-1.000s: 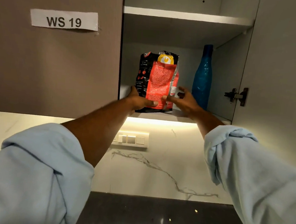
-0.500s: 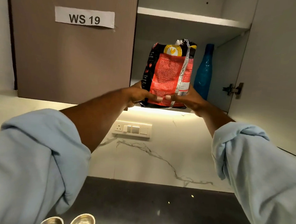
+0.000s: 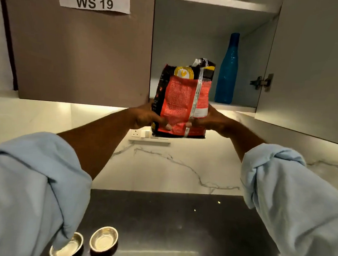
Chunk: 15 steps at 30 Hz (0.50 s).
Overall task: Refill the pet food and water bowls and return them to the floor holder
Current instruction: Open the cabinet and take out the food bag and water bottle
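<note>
Left sleeve (image 3: 30, 188) covers part of the nearer steel bowl (image 3: 69, 248) at the counter's (image 3: 177, 228) front left edge, its twin bowl (image 3: 104, 239) sits fully in view just beside it, and the print on the food bag (image 3: 183, 101) is too small to read. Both hands are clamped on that bag — left hand (image 3: 145, 116) gripping its left lower side, right hand (image 3: 210, 120) its right, thumbs pressed on the red front — holding it upright in the air, in front of the open cabinet's (image 3: 190, 39) bottom shelf edge, where a blue bottle (image 3: 227, 72) stands at the right.
</note>
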Each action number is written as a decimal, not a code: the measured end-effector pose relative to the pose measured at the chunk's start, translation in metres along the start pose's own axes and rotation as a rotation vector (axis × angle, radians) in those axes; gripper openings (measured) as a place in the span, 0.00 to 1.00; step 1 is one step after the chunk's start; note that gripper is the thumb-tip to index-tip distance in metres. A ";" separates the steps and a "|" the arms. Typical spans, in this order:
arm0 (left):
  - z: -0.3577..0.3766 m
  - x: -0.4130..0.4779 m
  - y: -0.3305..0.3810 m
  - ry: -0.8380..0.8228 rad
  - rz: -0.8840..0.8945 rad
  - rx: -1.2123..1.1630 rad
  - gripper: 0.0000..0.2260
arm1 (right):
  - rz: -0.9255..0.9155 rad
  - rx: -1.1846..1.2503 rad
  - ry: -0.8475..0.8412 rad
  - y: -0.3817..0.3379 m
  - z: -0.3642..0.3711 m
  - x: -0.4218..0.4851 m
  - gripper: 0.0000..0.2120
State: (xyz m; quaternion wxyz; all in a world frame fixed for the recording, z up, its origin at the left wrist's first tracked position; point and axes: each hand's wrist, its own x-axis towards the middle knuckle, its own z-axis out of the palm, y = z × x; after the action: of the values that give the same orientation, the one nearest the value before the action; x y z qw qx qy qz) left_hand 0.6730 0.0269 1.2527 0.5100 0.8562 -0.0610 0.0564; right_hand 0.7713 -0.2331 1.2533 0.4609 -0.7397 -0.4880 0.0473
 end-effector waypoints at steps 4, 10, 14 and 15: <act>0.016 -0.007 -0.060 0.047 -0.090 -0.024 0.33 | 0.093 0.072 0.067 0.047 0.049 -0.009 0.38; 0.051 -0.024 -0.163 0.122 -0.309 -0.074 0.33 | 0.359 0.117 0.100 0.130 0.120 -0.027 0.51; 0.074 -0.037 -0.219 0.162 -0.413 -0.075 0.25 | 0.451 0.180 0.118 0.175 0.168 -0.040 0.46; 0.080 -0.040 -0.233 0.155 -0.444 -0.082 0.26 | 0.481 0.192 0.097 0.188 0.180 -0.045 0.46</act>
State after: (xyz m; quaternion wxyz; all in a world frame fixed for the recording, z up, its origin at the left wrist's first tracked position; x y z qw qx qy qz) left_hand 0.6740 0.0685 1.0071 0.5472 0.8204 0.1658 0.0057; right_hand 0.7818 -0.1714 0.9965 0.5272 -0.7887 -0.2691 0.1660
